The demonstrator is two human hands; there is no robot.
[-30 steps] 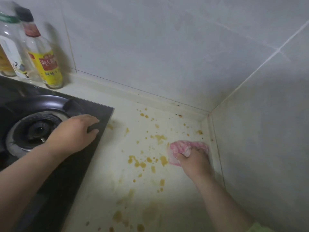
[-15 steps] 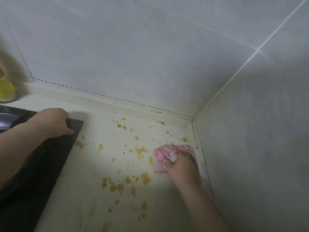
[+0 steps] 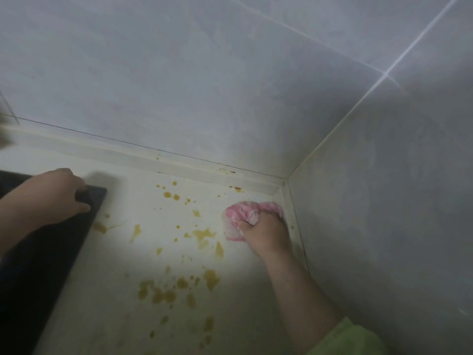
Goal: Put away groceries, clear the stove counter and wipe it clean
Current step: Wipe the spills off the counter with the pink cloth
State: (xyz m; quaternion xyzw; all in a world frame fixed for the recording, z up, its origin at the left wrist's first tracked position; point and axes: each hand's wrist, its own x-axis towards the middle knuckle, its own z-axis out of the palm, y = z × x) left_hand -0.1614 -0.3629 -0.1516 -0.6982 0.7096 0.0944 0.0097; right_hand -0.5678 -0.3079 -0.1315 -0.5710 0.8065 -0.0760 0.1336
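A pale counter (image 3: 122, 290) between the stove and the wall corner is spattered with yellow-brown stains (image 3: 204, 237). My right hand (image 3: 266, 233) grips a bunched pink cloth (image 3: 240, 213) and presses it on the counter close to the right wall. My left hand (image 3: 58, 193) rests on the far right corner of the black stove top (image 3: 38, 265), fingers bent over its edge.
Grey tiled walls (image 3: 230, 85) meet in a corner at the back right, with a raised pale ledge (image 3: 128, 156) along their base. The stove fills the left side. Something blurred shows at the far left edge.
The view has swung to the right, so the bottles and the burner have left the frame. My right hand with the cloth stays near the corner; my left hand stays on the stove's corner.
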